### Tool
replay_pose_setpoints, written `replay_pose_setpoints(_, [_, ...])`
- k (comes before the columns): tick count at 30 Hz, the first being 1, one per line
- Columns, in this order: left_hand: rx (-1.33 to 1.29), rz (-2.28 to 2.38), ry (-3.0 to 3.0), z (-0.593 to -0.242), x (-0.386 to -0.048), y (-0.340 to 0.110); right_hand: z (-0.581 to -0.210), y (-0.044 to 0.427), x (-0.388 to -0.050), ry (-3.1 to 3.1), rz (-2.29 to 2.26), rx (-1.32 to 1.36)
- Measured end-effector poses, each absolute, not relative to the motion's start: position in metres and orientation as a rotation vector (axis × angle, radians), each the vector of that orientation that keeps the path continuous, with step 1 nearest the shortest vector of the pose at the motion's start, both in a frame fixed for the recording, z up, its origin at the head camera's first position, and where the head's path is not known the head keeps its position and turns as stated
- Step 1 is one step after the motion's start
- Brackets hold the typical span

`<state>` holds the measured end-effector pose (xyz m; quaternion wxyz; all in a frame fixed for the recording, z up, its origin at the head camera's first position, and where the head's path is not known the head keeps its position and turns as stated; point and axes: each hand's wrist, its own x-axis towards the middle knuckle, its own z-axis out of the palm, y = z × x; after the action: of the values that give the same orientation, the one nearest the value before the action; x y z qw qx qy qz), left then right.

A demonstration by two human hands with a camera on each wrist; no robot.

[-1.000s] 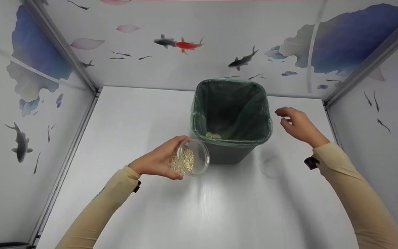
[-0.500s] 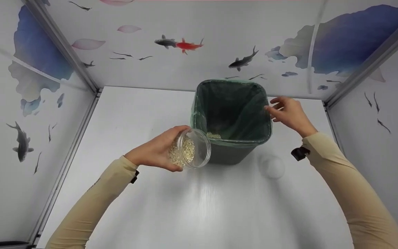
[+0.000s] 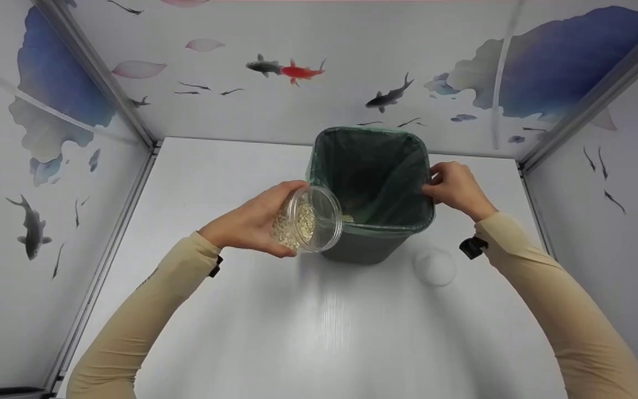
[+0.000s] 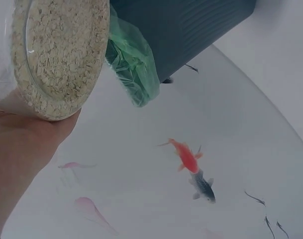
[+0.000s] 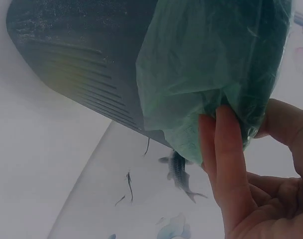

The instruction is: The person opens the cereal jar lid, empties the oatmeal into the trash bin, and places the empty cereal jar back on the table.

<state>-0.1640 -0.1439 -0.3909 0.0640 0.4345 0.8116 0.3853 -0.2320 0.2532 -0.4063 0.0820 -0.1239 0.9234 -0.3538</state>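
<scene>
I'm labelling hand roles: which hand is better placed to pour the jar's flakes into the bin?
The left hand, I'd judge: it holds the jar tilted toward the bin. The right hand pinches the green liner at the bin's right side.

Left hand (image 3: 250, 220) grips a clear jar (image 3: 324, 221) of pale flakes (image 3: 303, 224), tilted so that its mouth faces the grey bin (image 3: 360, 249) at the near left rim. Right hand (image 3: 457, 189) pinches the green liner (image 3: 402, 194) at the bin's right rim; a small patch of flakes shows inside. A transparent disc (image 3: 435, 267) lies on the white table (image 3: 324, 338), near the bin. Behind stands a wall panel (image 3: 214, 119) printed with fish.
</scene>
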Motion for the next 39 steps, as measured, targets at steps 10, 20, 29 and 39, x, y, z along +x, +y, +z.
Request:
replay_pose_setpoints(10, [1.239,1.248,2.462,-0.38,-0.185,-0.139,-0.406,0.252,-0.229,2.775,-1.029,-0.394])
replay_pose_setpoints(20, [1.077,1.176,2.579,-0.367,-0.207,-0.14,-0.406,0.252,-0.227,2.783,-1.036,-0.386])
replay_pose_setpoints(29, [1.055,0.831,2.808,-0.361,-0.229,-0.14,-0.408,0.251,-0.228,2.768,-1.078,-0.341])
replay_pose_setpoints(39, [1.041,0.555,2.899,-0.358,-0.244,-0.132,-0.408,0.251,-0.228,2.761,-1.094,-0.352])
